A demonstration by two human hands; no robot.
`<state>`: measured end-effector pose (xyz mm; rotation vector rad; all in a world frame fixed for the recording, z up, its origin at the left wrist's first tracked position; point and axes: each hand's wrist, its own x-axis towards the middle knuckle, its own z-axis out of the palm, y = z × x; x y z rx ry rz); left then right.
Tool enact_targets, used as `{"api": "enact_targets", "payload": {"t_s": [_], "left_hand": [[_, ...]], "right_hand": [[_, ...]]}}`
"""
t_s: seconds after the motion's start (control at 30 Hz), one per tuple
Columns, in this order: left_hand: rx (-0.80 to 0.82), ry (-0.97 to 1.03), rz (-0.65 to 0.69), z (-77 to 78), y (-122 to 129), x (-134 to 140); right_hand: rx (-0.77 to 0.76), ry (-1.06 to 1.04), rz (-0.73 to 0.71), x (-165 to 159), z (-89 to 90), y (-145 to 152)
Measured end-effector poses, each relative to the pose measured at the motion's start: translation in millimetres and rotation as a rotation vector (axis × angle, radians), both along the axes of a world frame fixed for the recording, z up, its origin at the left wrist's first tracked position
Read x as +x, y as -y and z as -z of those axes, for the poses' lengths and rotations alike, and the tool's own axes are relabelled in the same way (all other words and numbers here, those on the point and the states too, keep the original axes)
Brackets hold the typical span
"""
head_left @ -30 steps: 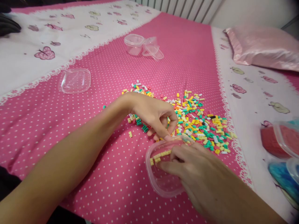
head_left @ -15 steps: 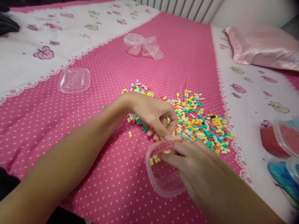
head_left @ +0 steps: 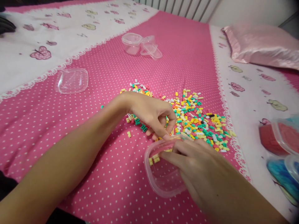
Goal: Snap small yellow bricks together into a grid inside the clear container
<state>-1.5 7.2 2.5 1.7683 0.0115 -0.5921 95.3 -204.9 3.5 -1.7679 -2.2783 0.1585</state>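
Left hand [head_left: 153, 115] sits curled at the near edge of the pile of small bricks [head_left: 193, 119], mid-bed on the pink dotted bedspread [head_left: 105, 74]. Thumb + index tips pressed together right at the far rim of the clear tub [head_left: 161, 174]; whatever they pinch is too small to make out. Right hand [head_left: 201, 168] lies over the tub's right side, fingers [head_left: 173, 157] slightly spread, tips inside; palm hides that part of the rim. A few yellow bricks [head_left: 154, 159] show inside the tub, rest covered by the hand.

Clear lid [head_left: 72, 81] lies toward the bed's left side. 2 clear cups [head_left: 140, 45] near the far end, 1 tipped over. Red + blue tubs [head_left: 280, 146] at the right edge, cut off by frame. Pink pillow [head_left: 259, 45] in far right corner.
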Motion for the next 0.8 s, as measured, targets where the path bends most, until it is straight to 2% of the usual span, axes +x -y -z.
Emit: {"api": "enact_targets", "payload": {"t_s": [0.2, 0.33, 0.67, 0.8], "left_hand": [[0.001, 0.004, 0.002, -0.9, 0.4, 0.0], [0.01, 0.007, 0.008, -1.4, 0.3, -0.6], [0.017, -0.006, -0.003, -2.3, 1.1, -1.0], [0.015, -0.011, -0.012, -2.6, 1.7, -1.2]], "right_hand": [[-0.047, -0.025, 0.019, 0.1, 7.6, 3.4], [-0.002, -0.028, -0.014, -2.6, 12.3, 1.3], [-0.036, -0.041, -0.011, -4.4, 13.9, 4.8], [-0.044, -0.055, -0.031, -3.6, 9.2, 4.3]]}}
